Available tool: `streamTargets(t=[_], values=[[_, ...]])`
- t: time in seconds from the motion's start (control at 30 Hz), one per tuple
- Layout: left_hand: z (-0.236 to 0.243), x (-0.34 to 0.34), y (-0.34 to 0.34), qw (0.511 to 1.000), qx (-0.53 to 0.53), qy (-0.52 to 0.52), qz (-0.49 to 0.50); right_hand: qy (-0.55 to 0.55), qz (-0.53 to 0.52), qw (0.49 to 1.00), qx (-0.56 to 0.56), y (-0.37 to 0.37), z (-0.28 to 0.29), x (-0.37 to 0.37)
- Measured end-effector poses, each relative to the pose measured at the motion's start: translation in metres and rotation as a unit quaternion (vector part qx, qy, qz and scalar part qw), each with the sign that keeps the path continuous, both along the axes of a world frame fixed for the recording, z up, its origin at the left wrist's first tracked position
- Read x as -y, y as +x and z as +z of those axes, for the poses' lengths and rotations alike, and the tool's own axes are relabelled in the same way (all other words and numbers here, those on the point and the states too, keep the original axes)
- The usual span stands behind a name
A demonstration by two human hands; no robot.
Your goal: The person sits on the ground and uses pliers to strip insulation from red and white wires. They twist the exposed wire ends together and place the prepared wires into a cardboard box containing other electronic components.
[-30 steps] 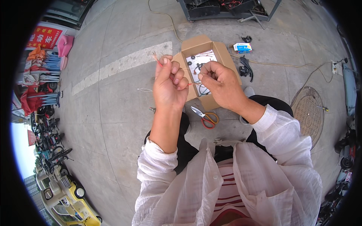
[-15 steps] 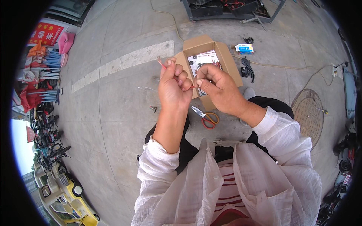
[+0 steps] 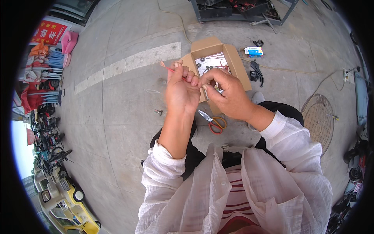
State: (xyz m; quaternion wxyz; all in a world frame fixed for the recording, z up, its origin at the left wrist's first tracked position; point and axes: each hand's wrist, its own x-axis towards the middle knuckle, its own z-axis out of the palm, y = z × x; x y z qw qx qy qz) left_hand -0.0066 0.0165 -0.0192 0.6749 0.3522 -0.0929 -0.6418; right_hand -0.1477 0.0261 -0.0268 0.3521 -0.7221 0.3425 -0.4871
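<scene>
A red wire (image 3: 167, 68) with frayed, bare strands at its far end runs across the fingers of my left hand (image 3: 180, 89), which is curled round it, palm up. My right hand (image 3: 230, 93) pinches with thumb and forefinger close against the left fingertips; the wire's near end is mostly hidden there. Below and beyond the hands stands an opened cardboard box (image 3: 238, 64), with wires and small round black parts on a white surface inside. Scissors (image 3: 211, 119) with red and yellow-orange handles lie on the ground nearer me.
A blue and white carton (image 3: 254, 51) and a black lever part (image 3: 255, 73) lie right of the box. At the top stands a metal cart (image 3: 237, 17). A small metal piece (image 3: 159, 112) lies left of the scissors. A manhole cover (image 3: 317, 121) is at right.
My right hand has moved slightly left, closing up against the left fingers. The red wire between the hands is now covered. The frayed end has shifted a little left.
</scene>
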Motion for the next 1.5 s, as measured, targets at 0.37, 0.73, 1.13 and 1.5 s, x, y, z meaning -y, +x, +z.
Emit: streamTargets(t=[0.37,0.73,1.13,1.5], values=[[0.008,-0.005,-0.008,0.989,0.144,0.042,-0.01,0.2,0.044,0.979,-0.009,0.0,-0.002,-0.006],[0.017,0.019,0.062,0.968,0.189,0.012,0.168,0.277,-0.01,0.961,0.018,-0.045,-0.001,0.012],[0.014,-0.011,0.005,0.945,0.202,0.038,-0.254,0.092,0.028,0.988,-0.121,-0.041,0.013,0.022],[0.014,-0.012,-0.005,0.937,0.207,0.039,-0.28,0.1,-0.007,0.994,-0.039,-0.031,0.008,0.023]])
